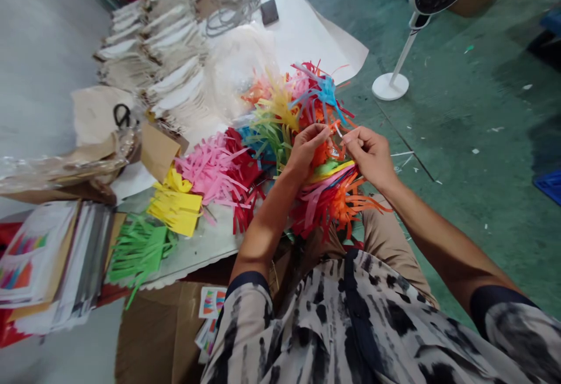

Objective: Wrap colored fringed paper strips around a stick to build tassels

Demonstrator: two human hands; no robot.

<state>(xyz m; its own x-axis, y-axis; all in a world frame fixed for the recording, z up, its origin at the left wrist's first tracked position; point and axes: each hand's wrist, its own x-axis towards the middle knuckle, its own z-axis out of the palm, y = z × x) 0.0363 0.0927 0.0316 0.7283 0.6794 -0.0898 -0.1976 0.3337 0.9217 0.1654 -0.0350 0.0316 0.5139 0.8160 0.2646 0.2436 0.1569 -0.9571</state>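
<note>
My left hand (308, 147) is closed in a pinch beside an orange fringed paper tassel (322, 153); what lies between its fingertips is too small to make out. Opposite it, my right hand (370, 155) pinches a thin white strip (338, 131) that points up toward the left fingertips. Below both hands hangs a bundle of cut paper fringes in pink, yellow, red and blue (326, 180), with an orange fringe (350, 203) at its lower end. Just beyond lie yellow (280, 106) and light blue (326, 89) fringes.
Pink (214, 168), yellow (179, 208) and green (140, 246) fringed paper lies along the table at left. Stacked off-white bundles (162, 51) stand behind. Printed sheets (39, 255) are at far left. A white fan (391, 86) stands on the green floor.
</note>
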